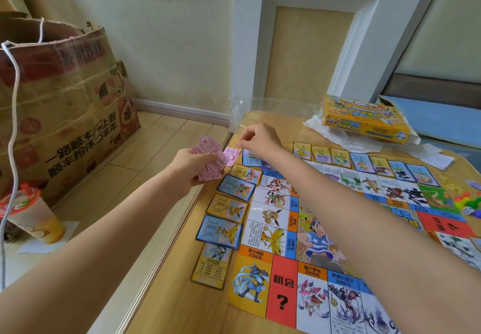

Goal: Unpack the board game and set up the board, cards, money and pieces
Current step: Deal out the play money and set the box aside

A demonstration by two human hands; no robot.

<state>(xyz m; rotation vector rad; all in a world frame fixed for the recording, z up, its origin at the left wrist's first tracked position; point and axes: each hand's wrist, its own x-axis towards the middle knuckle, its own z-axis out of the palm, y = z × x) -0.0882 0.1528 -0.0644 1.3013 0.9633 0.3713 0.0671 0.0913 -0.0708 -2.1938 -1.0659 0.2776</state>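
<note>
A colourful game board lies flat on the wooden table. Property cards line its left edge and another row of cards lines its far edge. My left hand grips a fanned stack of pink paper money beside the table's far left corner. One pink note lies on the table there. My right hand hovers just past that note with fingers curled and fingertips pinched; I cannot see anything held in them. Small plastic pieces and dice sit at the right.
The yellow game box lies open at the table's far right on white paper. A clear plastic bag lies at the far edge. On the floor to the left stand a large cardboard box and a drink cup.
</note>
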